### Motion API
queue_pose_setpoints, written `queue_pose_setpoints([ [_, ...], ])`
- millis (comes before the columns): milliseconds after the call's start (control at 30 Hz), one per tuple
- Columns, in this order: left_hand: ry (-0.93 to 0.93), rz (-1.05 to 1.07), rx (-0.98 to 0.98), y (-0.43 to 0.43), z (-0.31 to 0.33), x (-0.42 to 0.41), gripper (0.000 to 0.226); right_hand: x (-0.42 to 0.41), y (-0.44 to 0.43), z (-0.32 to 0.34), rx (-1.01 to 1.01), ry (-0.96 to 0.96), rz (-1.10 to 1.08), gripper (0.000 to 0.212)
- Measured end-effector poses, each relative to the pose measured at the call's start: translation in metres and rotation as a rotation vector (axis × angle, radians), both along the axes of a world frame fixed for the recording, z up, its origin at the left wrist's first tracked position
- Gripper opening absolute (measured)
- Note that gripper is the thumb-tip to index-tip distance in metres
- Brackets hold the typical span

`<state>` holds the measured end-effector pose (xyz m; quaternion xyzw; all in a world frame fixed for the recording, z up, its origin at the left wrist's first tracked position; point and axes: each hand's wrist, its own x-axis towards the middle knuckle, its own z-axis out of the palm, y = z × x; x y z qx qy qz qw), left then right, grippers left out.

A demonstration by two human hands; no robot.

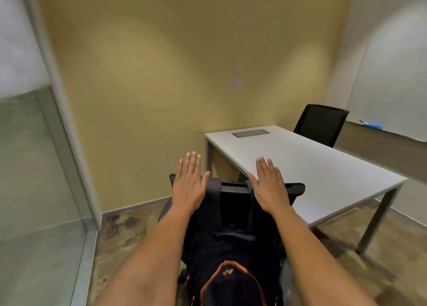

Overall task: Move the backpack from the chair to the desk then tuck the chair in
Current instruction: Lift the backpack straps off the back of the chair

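A dark navy backpack (231, 255) with orange trim on its front pocket rests on a black office chair (295, 189) right below me. The chair stands by the near left corner of the white desk (323, 167), and the backpack covers most of it. My left hand (188, 182) hovers flat, palm down, fingers stretched, over the chair's left top edge. My right hand (269, 183) is held the same way over the chair's right top edge and the desk's near edge. Neither hand holds anything.
A second black chair (321, 124) stands at the desk's far side. A grey cable hatch (250, 133) sits in the desk top near the yellow wall. A whiteboard ledge with a blue marker (372, 125) runs along the right wall. A glass partition (34, 167) closes off the left.
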<state>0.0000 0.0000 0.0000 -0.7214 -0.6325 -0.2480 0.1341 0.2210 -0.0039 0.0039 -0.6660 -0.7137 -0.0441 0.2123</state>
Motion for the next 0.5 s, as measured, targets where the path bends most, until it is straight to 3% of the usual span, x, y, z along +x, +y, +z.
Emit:
queue_pose_setpoints([
  [300, -0.042, -0.084, -0.047, -0.008, -0.040, -0.003, 0.053, -0.001, -0.010, -0.025, -0.003, 0.022, 0.004, 0.057],
  [500, -0.224, -0.137, 0.016, -0.011, -0.047, -0.001, 0.043, -0.006, -0.014, -0.024, 0.071, 0.025, -0.007, 0.047],
])
